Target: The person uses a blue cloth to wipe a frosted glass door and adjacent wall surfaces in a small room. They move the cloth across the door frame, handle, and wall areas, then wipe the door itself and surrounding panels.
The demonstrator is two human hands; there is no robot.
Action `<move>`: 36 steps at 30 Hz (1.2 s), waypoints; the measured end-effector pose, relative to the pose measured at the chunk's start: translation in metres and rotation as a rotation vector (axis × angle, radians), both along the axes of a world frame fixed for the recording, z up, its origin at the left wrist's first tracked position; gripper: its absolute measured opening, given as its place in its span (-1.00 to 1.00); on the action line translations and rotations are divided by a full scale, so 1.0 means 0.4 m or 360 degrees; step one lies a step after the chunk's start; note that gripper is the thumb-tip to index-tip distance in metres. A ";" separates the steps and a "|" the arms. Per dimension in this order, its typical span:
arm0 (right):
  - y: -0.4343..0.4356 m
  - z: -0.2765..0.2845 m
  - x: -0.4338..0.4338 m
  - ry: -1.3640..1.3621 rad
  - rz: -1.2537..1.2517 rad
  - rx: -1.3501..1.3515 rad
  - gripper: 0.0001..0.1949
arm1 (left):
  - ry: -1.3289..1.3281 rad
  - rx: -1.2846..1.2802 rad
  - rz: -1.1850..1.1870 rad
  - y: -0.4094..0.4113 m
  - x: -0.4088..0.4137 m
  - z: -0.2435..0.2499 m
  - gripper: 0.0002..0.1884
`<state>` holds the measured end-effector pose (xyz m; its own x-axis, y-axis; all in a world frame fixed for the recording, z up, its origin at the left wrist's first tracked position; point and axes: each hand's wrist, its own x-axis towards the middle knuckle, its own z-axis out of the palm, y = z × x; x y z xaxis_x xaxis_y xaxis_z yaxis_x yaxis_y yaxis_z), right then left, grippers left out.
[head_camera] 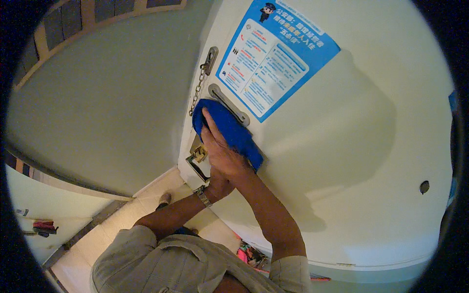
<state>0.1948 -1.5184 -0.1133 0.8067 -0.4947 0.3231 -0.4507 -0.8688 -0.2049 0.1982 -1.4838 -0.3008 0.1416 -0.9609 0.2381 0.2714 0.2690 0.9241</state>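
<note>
A blue cloth (234, 132) lies against the white door (329, 146), just beside a metal pull handle (229, 104). My right hand (223, 155) is on the cloth, its fingers stretched along it. Crossing beneath the right wrist is my left hand (220, 183), with a metal watch (202, 196) on its wrist; its fingers are mostly hidden, so what they touch cannot be told. Close to both hands, at the door's edge, is a metal lock (199, 155) with a brass-coloured part and a framed lower part. A door chain (198, 86) hangs from its plate above.
A blue and white printed poster (274, 62) is fixed to the door above the hands. A grey-green wall (110, 102) stands at the left. A peephole or knob-like round fitting (424, 187) is at the right. Colourful items (253, 256) lie low beside the door, and a shoe (165, 199) is on the tiled floor.
</note>
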 end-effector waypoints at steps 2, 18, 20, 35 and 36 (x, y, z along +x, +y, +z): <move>-0.039 -0.043 0.039 -0.0112 -0.0112 0.0145 -0.52 | 0.0237 -0.0063 -0.0036 -0.006 0.008 0.013 -0.46; 0.073 -0.063 -0.153 0.0238 -0.0530 0.0451 -0.37 | -0.1399 -0.0860 0.0275 0.019 0.081 0.117 -0.61; 0.089 -0.067 -0.160 -0.0105 -0.0697 0.0476 -0.39 | -0.1254 -0.1015 0.0324 -0.020 0.088 0.062 -0.64; 0.041 0.432 -0.118 -0.0568 -0.0736 -0.1055 -0.24 | -0.0987 -0.1528 0.0491 -0.063 0.040 0.536 -0.53; 0.037 0.469 -0.098 -0.0578 -0.0699 -0.1077 -0.25 | -0.0964 -0.1522 0.0529 -0.064 0.053 0.573 -0.50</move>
<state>0.1555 -1.5036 0.0741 0.3797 -0.3455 0.8582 -0.7792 -0.6195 0.0953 0.2194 -1.5094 -0.0717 -0.0326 -0.2923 0.9558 -0.3563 0.8968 0.2621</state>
